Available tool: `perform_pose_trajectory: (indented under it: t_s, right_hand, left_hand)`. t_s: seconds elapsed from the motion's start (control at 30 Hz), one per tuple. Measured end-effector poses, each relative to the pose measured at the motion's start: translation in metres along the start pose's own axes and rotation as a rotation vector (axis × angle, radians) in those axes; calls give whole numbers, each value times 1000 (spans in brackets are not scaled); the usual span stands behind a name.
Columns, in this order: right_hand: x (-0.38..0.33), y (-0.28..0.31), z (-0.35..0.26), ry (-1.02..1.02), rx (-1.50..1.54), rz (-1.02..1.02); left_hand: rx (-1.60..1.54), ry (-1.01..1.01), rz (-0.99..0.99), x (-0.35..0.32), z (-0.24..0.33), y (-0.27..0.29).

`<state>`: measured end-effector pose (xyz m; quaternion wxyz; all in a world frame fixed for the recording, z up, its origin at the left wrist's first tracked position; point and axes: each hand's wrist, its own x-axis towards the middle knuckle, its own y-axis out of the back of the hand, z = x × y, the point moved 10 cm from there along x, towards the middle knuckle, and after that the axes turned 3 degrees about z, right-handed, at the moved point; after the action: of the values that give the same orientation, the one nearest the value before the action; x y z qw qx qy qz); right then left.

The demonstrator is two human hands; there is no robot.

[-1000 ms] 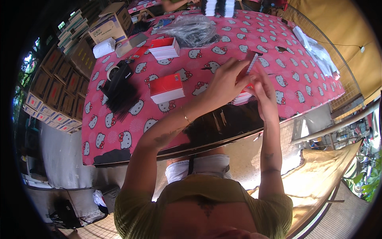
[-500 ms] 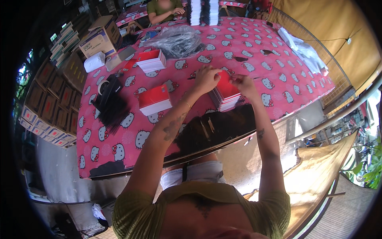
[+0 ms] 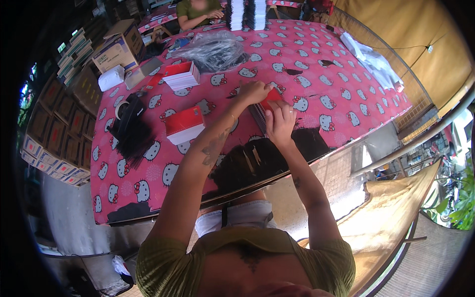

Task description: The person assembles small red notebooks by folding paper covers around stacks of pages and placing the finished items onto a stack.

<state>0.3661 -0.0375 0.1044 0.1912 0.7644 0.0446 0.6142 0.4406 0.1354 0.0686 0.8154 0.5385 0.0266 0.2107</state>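
Note:
A stack of red-covered spiral notebooks (image 3: 265,105) lies in front of me near the table's edge, its dark bound side toward the left. My left hand (image 3: 255,92) is closed at the far end of the stack, fingers curled onto the top notebook. Over the near right part reaches my right hand (image 3: 281,121), its thumb toward the bound side and its fingers bent across the red cover. Both hands hide much of the stack. To the left sit a red-covered paper stack (image 3: 184,123) and, farther back, another red-topped paper stack (image 3: 181,75).
Black wire strips (image 3: 133,141) and a tape dispenser (image 3: 129,110) lie at the left. A clear plastic bag (image 3: 213,52) rests farther back, near two tall notebook stacks (image 3: 257,15). Across the table sits another person (image 3: 198,15). Cartons (image 3: 118,49) stand at left; white plastic (image 3: 371,62) lies at right.
My right hand has moved left and nearer, from pinching at the stack's right side to lying over its cover. My left hand stays at the far end. The view has shifted slightly.

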Motion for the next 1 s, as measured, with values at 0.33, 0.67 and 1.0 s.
perform_pose_trajectory:
  t_s: [0.33, 0.67, 1.0]
  right_hand:
    - [-1, -36, 34, -429, 282, -449]
    - [-57, -96, 90, -1439, 1120, -947]
    - [-60, -91, 94, -1379, 1142, -976]
  left_hand:
    - [-359, -75, 641, -44, -15, 37]
    - [-1502, 687, 578, -84, -56, -102]
    - [-1347, 560, 609, -96, -38, -73]
